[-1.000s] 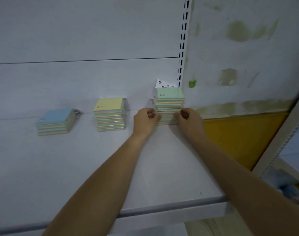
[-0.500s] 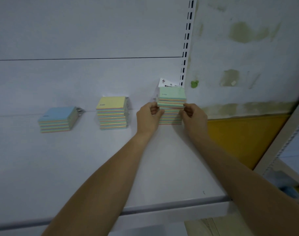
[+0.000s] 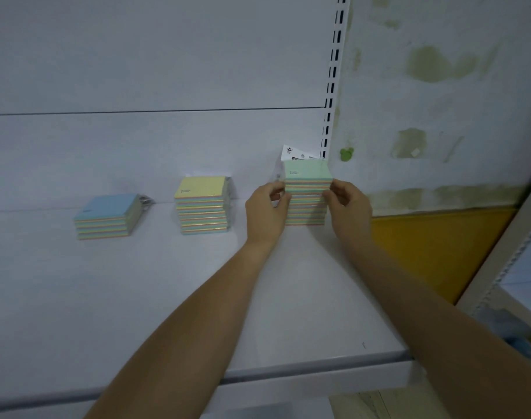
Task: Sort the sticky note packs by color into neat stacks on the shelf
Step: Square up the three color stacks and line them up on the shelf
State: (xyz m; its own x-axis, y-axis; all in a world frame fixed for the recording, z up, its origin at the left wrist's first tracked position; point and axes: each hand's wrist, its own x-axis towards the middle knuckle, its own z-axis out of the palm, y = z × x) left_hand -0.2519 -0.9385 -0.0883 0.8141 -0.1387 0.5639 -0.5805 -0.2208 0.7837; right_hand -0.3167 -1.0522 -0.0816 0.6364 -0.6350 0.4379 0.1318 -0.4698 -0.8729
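Three stacks of sticky note packs stand on the white shelf [image 3: 137, 297] near its back wall. The blue-topped stack [image 3: 105, 217] is lowest, at the left. A taller yellow-topped stack [image 3: 202, 205] stands in the middle. The green-topped stack [image 3: 307, 176] is tallest, at the right by the slotted upright. My left hand [image 3: 265, 213] presses the green stack's left side with its fingertips near the upper packs. My right hand [image 3: 349, 207] presses the right side at the same height. Both hands cover the stack's lower side edges.
A white slotted upright [image 3: 334, 86] runs up behind the green stack. A printed paper tag [image 3: 294, 152] pokes out behind it. Right of the shelf is a stained wall with a yellow panel [image 3: 433, 246]. The shelf's front lip [image 3: 288, 367] crosses under my forearms.
Both hands have slid up the sides of the green-topped stack, from its lower packs to its upper packs. The view has shifted slightly; the stacks stay in place.
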